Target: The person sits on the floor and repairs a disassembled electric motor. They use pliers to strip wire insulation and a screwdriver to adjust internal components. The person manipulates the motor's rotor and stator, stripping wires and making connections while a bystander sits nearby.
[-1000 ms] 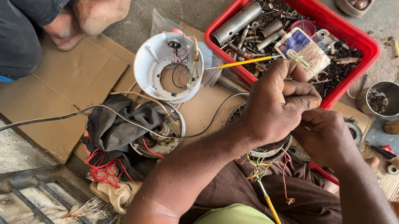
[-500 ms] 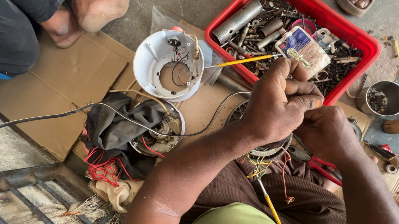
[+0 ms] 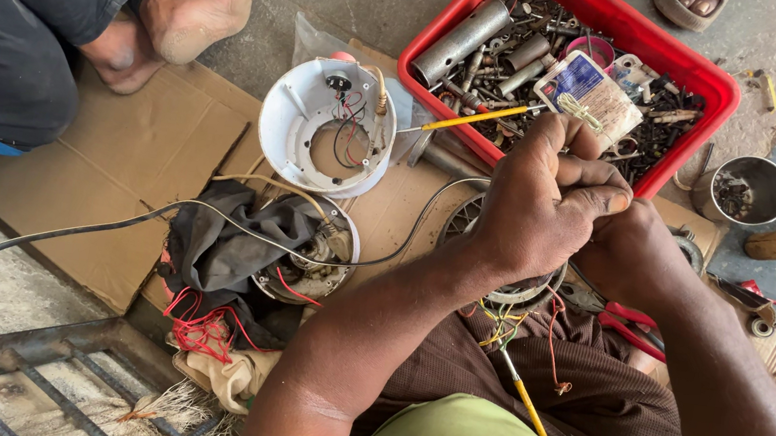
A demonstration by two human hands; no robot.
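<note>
My left hand [image 3: 544, 209] is closed in a pinch over a round motor [image 3: 510, 294] on my lap. It seems to grip the motor's thin wires, but my fingers hide the spot. My right hand [image 3: 638, 256] lies just behind and under it, mostly covered, and its grasp cannot be made out. Yellow, green and red wires [image 3: 505, 331] hang from the motor. A yellow-handled tool [image 3: 473, 118] points from near my left hand towards a white round fan housing [image 3: 325, 130].
A red tray [image 3: 668, 65] of metal parts stands beyond my hands. A second motor [image 3: 318, 259], a dark cloth [image 3: 226, 237] and a black cable [image 3: 55, 239] lie on cardboard [image 3: 113, 182]. Red pliers [image 3: 634, 325] and a metal cup [image 3: 746, 190] are on the right. Another person's bare feet [image 3: 190, 17] rest at upper left.
My hands stay together over the motor and shift only slightly. Nothing else has visibly moved.
</note>
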